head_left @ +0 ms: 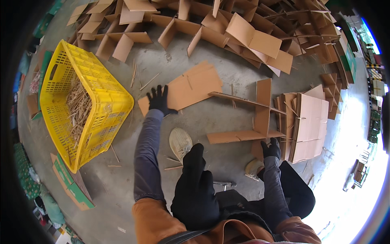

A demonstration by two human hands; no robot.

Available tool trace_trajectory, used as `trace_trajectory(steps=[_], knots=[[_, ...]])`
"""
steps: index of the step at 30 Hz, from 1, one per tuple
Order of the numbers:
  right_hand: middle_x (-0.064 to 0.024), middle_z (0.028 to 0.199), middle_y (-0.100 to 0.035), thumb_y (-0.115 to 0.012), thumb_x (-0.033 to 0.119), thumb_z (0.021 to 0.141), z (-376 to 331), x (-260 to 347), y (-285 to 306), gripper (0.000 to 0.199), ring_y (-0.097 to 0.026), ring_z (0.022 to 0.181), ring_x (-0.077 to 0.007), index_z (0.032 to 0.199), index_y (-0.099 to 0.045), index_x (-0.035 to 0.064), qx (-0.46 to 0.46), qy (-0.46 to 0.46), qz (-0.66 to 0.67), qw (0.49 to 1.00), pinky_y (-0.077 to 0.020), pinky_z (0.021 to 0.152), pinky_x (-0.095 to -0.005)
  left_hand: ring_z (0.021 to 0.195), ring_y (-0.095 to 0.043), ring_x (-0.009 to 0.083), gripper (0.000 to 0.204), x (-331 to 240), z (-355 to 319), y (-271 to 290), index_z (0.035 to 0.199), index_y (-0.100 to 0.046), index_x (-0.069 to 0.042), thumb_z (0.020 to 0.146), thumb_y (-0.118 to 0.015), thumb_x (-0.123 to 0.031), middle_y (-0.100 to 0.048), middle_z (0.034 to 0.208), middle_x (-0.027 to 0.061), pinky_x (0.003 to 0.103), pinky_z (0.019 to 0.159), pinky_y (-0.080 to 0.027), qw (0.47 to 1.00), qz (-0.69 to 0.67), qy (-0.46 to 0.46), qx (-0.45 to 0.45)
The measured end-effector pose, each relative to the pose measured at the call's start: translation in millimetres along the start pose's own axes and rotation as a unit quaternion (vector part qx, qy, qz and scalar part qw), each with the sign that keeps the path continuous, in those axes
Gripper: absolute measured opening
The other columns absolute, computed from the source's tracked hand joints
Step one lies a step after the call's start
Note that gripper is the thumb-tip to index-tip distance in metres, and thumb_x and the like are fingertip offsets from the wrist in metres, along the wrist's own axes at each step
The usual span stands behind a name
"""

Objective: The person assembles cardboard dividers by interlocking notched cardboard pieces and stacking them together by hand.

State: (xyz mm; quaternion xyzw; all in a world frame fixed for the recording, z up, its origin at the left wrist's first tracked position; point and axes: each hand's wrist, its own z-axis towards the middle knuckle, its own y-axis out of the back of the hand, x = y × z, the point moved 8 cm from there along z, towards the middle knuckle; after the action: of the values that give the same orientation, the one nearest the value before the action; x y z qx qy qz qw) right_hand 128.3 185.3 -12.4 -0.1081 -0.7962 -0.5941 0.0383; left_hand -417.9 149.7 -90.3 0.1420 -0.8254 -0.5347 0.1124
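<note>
My left hand [160,101], in a black glove, lies with fingers spread on a small stack of flat slotted cardboard strips [195,86] on the floor. My right hand [271,149], also gloved, has its fingers curled at the near end of a partly assembled cardboard divider [263,118]. That divider has crossing strips slotted together, two of them reaching left. Just right of it, a pile of flat cardboard pieces [310,127] leans in a slanted stack. The exact grip of my right fingertips is partly hidden.
A yellow plastic crate [107,101] holding thin cardboard scraps [79,103] stands tilted at the left. Many assembled dividers [211,28] are heaped along the far side. A green-and-brown carton piece [73,185] lies near the crate. Scrap slivers litter the concrete floor [134,175] around my shoes.
</note>
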Motion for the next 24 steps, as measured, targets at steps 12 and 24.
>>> trace_trajectory(steps=[12, 24], knots=[[-0.0141, 0.126, -0.046, -0.065, 0.031, 0.077, -4.8, 107.9, 10.3, 0.047, -0.042, 0.117, -0.0353, 0.117, -0.05, 0.0104, -0.086, 0.125, 0.031, 0.988, -0.0344, 0.097, -0.0438, 0.131, -0.023, 0.0429, 0.128, -3.7, -73.7, -56.3, 0.143, -0.011, -0.007, 0.05, -0.062, -0.079, -0.017, 0.145, 0.0239, 0.057, 0.102, -0.023, 0.989, -0.053, 0.131, -0.046], [-0.0172, 0.12, -0.053, -0.072, 0.024, 0.076, -26.6, 177.9, 6.3, 0.056, -0.052, 0.11, -0.0297, 0.122, -0.047, 0.0041, 0.065, 0.128, 0.348, 0.927, -0.0424, 0.092, -0.0388, 0.121, -0.036, 0.0434, 0.111, 0.1, -145.6, 52.3, 0.137, -0.029, -0.003, 0.053, -0.077, -0.058, -0.035, 0.133, 0.0272, 0.051, 0.098, -0.033, 0.933, -0.28, 0.09, -0.207]])
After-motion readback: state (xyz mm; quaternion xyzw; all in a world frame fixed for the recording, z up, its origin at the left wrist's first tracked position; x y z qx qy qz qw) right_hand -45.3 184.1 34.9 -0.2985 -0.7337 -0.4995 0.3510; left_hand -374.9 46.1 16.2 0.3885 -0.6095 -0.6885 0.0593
